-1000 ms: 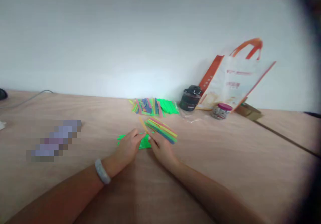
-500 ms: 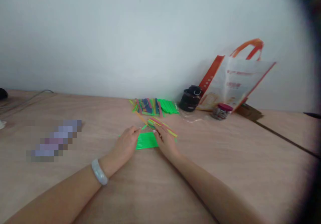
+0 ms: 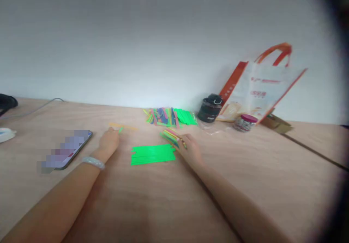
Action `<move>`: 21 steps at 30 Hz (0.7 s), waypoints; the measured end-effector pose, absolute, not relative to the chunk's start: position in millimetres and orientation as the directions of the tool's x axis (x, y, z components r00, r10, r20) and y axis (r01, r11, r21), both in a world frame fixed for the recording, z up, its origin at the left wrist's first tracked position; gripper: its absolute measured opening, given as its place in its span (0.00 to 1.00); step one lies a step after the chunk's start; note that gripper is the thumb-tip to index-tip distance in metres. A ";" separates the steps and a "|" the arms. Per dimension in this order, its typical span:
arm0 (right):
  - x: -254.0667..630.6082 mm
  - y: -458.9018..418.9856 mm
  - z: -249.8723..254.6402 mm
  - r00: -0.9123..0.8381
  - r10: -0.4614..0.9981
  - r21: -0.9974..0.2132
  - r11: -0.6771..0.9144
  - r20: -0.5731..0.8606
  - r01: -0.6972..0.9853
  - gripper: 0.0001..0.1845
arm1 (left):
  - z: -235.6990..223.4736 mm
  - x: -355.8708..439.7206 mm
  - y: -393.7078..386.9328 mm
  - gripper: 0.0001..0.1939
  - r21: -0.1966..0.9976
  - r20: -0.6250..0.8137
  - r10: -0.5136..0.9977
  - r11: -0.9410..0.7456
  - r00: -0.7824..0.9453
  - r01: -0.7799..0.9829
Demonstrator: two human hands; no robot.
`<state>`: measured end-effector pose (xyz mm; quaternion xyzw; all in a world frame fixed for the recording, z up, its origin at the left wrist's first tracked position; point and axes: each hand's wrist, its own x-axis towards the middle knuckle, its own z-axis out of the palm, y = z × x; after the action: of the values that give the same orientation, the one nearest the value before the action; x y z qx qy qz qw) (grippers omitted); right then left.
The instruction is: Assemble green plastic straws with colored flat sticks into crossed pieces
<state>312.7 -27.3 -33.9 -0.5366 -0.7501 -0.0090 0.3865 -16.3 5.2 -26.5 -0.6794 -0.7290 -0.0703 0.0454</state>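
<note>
1. Nearest, the person's left hand (image 3: pixel 109 143) lies on the pale wooden bench (image 3: pixel 245 174), left of centre, with a pale bangle (image 3: pixel 93 162) on its wrist. Its grip looks narrow, fingers drawn together, but blur hides whether it holds anything.
2. The right hand (image 3: pixel 191 150) sits right of centre, its grip narrow, fingertips on a bunch of multicoloured sticks (image 3: pixel 171 137). I cannot tell whether it is pinching them or only touching them.
3. Between the hands, a neat flat row of green sticks (image 3: pixel 152 154) lies on the bench, its right end just beside the right hand.
4. Just beyond the left fingertips lie a thin orange stick (image 3: pixel 122 127) and a short green stick (image 3: pixel 120 129).
5. Left of the left hand lies a phone (image 3: pixel 67 150), its screen pixelated.
6. Farther back at centre are a heap of mixed coloured sticks (image 3: pixel 163 116) and a green bundle (image 3: pixel 185 116).
7. To their right, a black bottle (image 3: pixel 210 108), a small jar with a red lid (image 3: pixel 244 123) and a white-and-orange tote bag (image 3: pixel 259 86) stand against the white wall (image 3: pixel 163 43).
</note>
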 end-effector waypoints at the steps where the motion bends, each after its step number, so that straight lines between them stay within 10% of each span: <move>1: 314.9 -25.7 -34.6 -0.120 0.796 -0.393 0.417 0.594 0.819 0.17 | -26.4 -16.4 4.9 0.20 0.032 0.155 0.985 0.071 -0.075 0.997; 11: 326.5 -17.3 -38.1 -0.144 0.833 -0.259 0.323 0.534 0.910 0.14 | -21.6 -13.7 -0.9 0.18 -0.017 0.250 0.967 0.047 -0.041 0.999; 21: 323.0 -22.8 -37.2 -0.159 0.858 -0.182 0.278 0.488 0.943 0.10 | -16.8 77.2 -56.7 0.10 0.118 0.426 0.618 -0.763 0.661 0.636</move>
<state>323.0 -22.8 -37.2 -0.5951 -0.7569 -0.0824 0.2573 77.2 -56.7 -16.8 -0.9112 -0.3440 -0.2259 0.0204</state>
